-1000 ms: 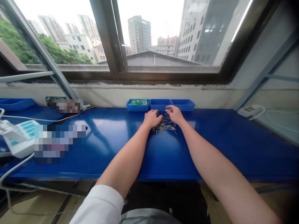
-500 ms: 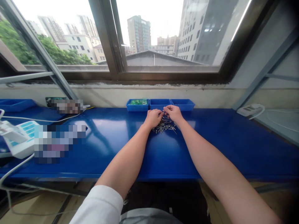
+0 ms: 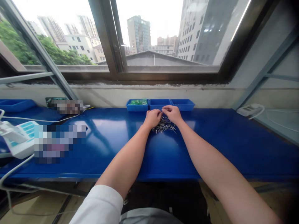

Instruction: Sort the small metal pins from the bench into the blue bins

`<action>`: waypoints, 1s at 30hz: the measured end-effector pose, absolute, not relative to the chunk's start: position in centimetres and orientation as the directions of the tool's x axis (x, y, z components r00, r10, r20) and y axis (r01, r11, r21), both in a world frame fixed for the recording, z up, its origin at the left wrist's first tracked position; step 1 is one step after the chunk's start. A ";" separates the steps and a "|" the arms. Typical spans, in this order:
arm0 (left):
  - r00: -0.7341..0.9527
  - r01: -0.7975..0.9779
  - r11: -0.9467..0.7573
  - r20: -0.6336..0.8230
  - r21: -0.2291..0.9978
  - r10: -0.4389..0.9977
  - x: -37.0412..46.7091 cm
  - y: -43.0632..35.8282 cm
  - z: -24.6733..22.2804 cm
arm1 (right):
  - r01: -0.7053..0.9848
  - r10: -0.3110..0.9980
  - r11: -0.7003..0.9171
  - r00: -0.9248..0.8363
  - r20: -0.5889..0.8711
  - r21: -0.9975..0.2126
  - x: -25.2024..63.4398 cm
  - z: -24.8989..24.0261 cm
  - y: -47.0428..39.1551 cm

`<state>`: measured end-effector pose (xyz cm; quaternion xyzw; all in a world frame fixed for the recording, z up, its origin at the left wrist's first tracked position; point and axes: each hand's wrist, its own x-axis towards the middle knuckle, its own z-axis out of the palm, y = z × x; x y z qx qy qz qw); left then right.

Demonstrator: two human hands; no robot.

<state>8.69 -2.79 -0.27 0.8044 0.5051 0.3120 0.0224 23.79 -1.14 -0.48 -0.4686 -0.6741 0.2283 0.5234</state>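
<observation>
Currently, we find the heap of slim metal pieces (image 3: 163,127) on the surface (image 3: 161,158) just in front of the middle blue bin (image 3: 160,101), with our left hand (image 3: 153,119) at the bin's front left, thumb and fingers curled narrowly, and our right hand (image 3: 173,114) at its front right, fingertips drawn close in a pinch; we cannot tell whether either of the hands holds a piece. We judge that a loose pinch could drop a slender piece short of the bin, while a sideways brush against the heap could scatter pieces away from it.
</observation>
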 end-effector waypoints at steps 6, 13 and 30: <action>0.281 0.820 -0.454 0.445 0.348 0.850 8.4 -2.6 -0.5 | 0.542 0.825 0.504 -0.074 0.560 -0.672 24.1 0.0 -2.1; 0.306 0.816 -0.473 0.445 0.332 0.842 8.3 -2.7 -0.6 | 0.592 0.853 0.470 -0.115 0.509 -0.655 24.3 0.1 -2.2; 0.050 0.827 -0.274 0.422 0.490 0.905 8.1 -2.4 -0.7 | 0.753 0.830 0.259 0.147 0.538 -0.605 25.0 0.3 -1.0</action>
